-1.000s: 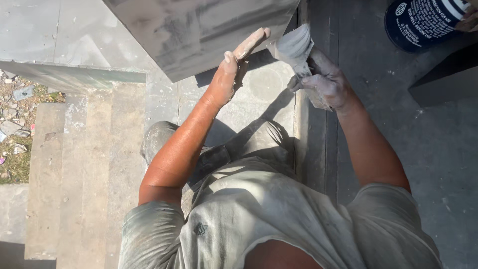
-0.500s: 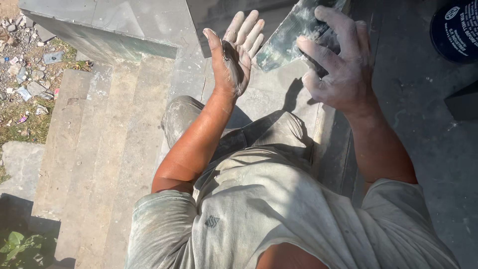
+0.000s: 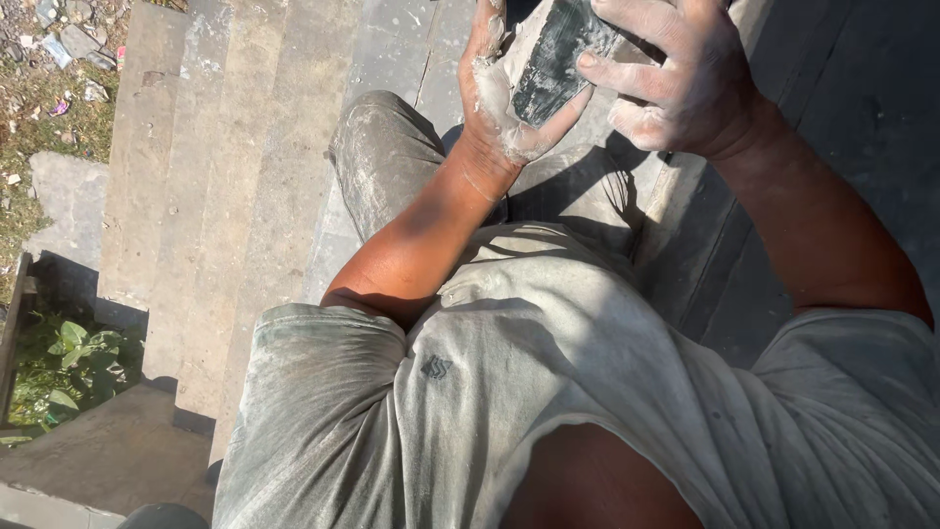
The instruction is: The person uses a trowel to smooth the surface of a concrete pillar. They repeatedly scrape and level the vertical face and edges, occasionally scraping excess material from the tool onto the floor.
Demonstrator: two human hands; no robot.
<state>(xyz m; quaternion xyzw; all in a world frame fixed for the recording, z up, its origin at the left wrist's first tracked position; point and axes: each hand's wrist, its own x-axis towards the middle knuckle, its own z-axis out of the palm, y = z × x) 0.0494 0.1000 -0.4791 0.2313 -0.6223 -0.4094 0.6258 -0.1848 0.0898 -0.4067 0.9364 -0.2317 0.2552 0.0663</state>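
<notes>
My left hand (image 3: 504, 88) open with its plaster-caked palm under the dark flat blade (image 3: 558, 54), my right hand (image 3: 676, 83) gripping that blade from above, both over my knees, concrete steps (image 3: 186, 196) below

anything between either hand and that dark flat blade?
Nothing visible. The dark flat blade lies against the palm of the left hand, which is caked with pale paste, and the right hand grips it from the other side with fingers on its edge. Both hands touch it directly.
</notes>
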